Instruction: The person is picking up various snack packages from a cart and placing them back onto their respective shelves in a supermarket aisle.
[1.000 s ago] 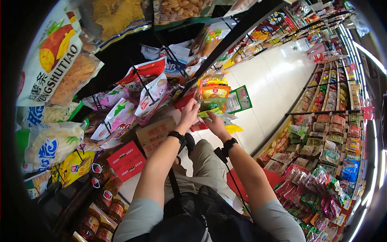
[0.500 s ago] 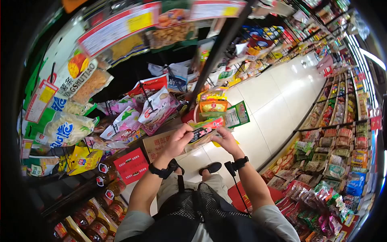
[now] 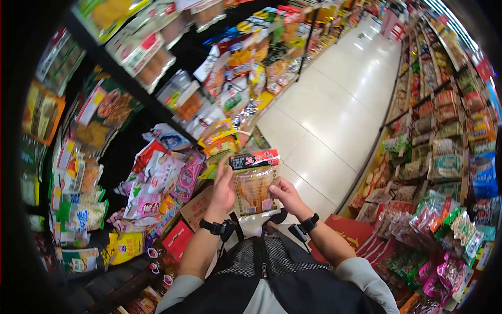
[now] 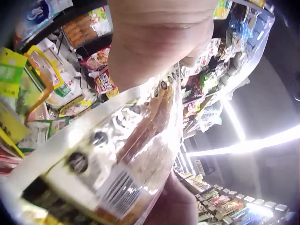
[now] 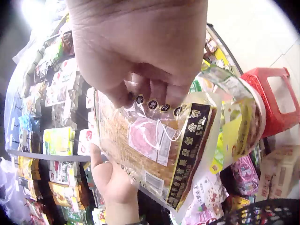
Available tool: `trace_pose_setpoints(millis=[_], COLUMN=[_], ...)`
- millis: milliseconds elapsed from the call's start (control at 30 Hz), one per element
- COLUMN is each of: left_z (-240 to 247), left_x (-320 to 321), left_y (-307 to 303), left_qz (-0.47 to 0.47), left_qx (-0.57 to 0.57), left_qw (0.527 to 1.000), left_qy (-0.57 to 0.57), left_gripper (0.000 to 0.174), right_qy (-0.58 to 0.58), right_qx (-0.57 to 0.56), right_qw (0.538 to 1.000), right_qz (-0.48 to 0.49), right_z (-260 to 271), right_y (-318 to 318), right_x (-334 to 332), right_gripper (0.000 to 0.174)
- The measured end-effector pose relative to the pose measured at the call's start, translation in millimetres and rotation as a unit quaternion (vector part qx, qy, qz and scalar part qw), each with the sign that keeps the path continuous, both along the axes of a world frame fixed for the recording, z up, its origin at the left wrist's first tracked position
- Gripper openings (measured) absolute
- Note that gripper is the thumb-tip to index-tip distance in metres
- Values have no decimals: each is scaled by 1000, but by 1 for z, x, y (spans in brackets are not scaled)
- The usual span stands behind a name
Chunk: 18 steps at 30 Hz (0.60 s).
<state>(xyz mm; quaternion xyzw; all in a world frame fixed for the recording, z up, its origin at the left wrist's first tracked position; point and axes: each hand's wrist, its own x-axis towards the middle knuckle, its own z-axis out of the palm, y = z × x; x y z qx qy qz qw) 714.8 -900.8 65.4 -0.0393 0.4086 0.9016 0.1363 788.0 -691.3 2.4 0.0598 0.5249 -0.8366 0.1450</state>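
Observation:
In the head view a flat clear snack packet [image 3: 252,186] is held up in front of the chest, its printed face toward the camera. It has a red and black header strip, and brown strips show through the plastic. My left hand [image 3: 224,192] grips its left edge, some fingers hidden behind it. My right hand [image 3: 291,199] pinches the right edge low down. In the right wrist view the fingers [image 5: 161,89] of that hand curl over the packet's [image 5: 150,140] edge, where a pink label and a barcode show. The left wrist view shows the packet [image 4: 122,164] bowed and glossy.
A red plastic stool [image 5: 276,93] stands beside a cardboard box [image 5: 276,173]. Snack bags [image 3: 151,193] hang on the left rack, and packed shelves [image 3: 444,157] line the right. The tiled aisle floor [image 3: 314,141] runs ahead between them.
A second ago both hands were among packets in the container ahead. They have since drawn one packet back toward the body and raised it face up. The head view has shifted.

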Motion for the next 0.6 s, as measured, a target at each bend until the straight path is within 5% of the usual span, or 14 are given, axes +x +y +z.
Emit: trace_pose_setpoints(millis=[133, 600], left_z=[-28, -22], left_x=[14, -29], left_y=[68, 214], left_qz=[-173, -165], left_qx=[-136, -79], left_qw=[974, 983], left_qy=[48, -14], left_gripper=[41, 31], right_qy=[-3, 14], right_qx=[-12, 69], right_qw=[997, 988], right_qz=[-81, -137], right_z=[15, 34], right_y=[68, 197], right_x=[2, -48], right_gripper=[19, 19])
